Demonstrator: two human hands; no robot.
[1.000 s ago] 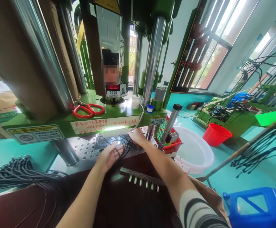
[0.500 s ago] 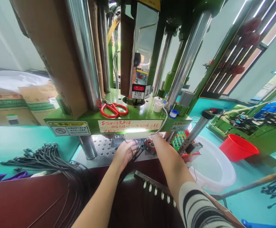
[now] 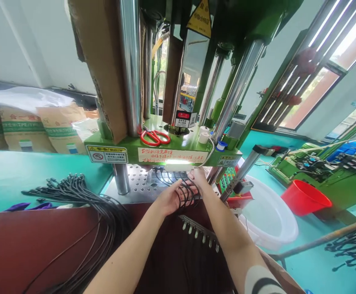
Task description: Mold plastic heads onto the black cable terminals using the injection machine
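Cradling black cables (image 3: 192, 199), the left hand (image 3: 171, 200) curls half-open; whether the right hand (image 3: 198, 179) grips, I cannot tell.

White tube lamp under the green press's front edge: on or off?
On. The white tube lamp glows brightly along its top, below the handwritten paper strip.

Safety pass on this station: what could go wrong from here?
Pinching: the right hand works close under the green press beam, so any downward movement could catch it.
Snagging: the black cables loop loosely over the left hand's fingers and might tangle.
Falling: the red-handled scissors lie on the beam above the work and could slide off if bumped.
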